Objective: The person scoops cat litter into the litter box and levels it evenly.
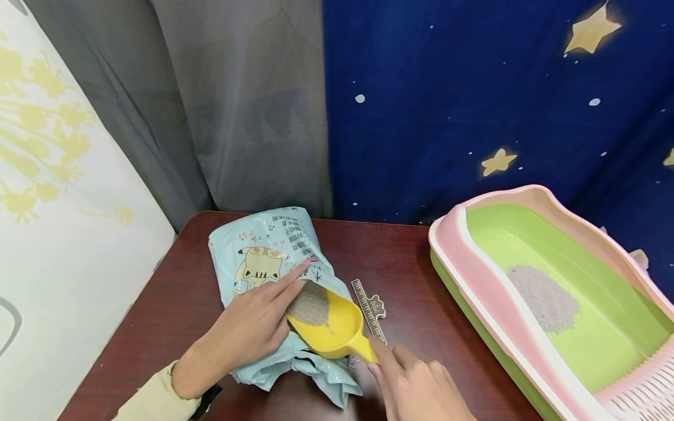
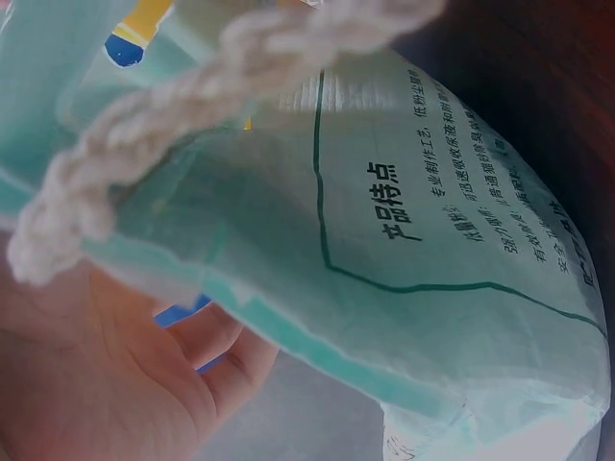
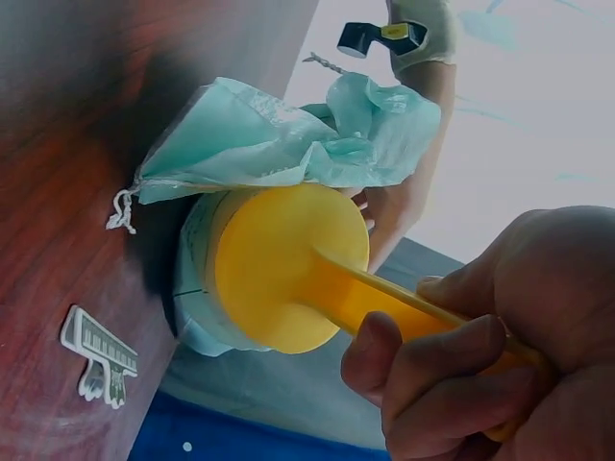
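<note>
A yellow scoop (image 1: 342,336) sits at the mouth of a pale blue bag (image 1: 268,231), its bowl partly tucked under the upper film. Grey granules (image 1: 310,304) fill the inner end of the bowl, while the part nearest the handle shows bare yellow plastic. The bag lies on the dark red-brown surface (image 1: 152,327), its printed cartoon animal facing up and its open end toward the person's right; crumpled film bunches below the scoop.

In the head view, the scoop's long axis runs diagonally: the bowl points to the upper left, into the bag, and the handle slopes down to the lower right. The right hand (image 1: 421,380) has its fingers wrapped around that handle, as the right wrist view shows. The left hand (image 1: 253,327) rests on the bag beside the mouth, with the index and neighbouring finger stretched straight over the film and the thumb apart from them.

To the right stands a litter tray (image 1: 489,292), green with a pink upper rim and a slatted panel at its near end. A flat patch of grey litter (image 1: 544,298) lies on its green floor. Between bag and tray, near the scoop, lies a clip (image 1: 371,313) with ruler-like markings.
</note>
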Demonstrator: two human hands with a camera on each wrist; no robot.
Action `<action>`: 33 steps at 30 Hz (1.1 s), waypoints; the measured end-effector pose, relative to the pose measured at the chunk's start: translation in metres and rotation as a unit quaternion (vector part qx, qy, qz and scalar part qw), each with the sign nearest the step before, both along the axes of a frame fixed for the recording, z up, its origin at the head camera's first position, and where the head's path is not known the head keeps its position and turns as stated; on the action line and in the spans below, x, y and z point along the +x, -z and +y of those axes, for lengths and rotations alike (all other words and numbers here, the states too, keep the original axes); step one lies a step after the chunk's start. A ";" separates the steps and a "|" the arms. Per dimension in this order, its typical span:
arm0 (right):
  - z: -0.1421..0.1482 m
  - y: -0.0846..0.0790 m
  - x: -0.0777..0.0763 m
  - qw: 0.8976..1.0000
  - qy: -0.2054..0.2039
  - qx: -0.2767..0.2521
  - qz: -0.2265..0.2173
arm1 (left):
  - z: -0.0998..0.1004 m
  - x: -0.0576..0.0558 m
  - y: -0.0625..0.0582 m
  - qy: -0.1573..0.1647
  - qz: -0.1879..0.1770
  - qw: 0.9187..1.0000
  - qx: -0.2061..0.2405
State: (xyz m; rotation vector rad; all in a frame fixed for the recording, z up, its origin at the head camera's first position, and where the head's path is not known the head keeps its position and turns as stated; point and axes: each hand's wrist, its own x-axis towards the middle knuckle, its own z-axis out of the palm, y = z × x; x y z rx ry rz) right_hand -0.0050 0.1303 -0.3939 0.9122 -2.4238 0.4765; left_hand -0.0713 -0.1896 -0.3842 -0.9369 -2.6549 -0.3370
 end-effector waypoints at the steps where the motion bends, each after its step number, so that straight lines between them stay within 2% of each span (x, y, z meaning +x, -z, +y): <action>1: 0.001 0.001 0.002 1.000 0.007 -0.001 -0.002 | 0.000 0.000 0.000 0.000 0.002 1.000 -0.001; 7: 0.007 0.008 0.010 0.999 0.029 -0.013 0.008 | 0.000 0.000 0.000 0.001 0.008 1.000 -0.002; 15: 0.015 0.019 0.013 0.998 0.031 -0.028 0.036 | 0.001 0.001 0.001 -0.006 -0.010 1.000 0.001; 28: 0.030 0.033 0.009 0.992 -0.024 -0.065 0.102 | 0.001 0.000 0.000 -0.010 -0.015 1.000 -0.002; 33: 0.035 0.033 0.011 0.992 -0.029 -0.072 0.095 | 0.001 0.000 0.001 -0.010 -0.018 1.000 -0.002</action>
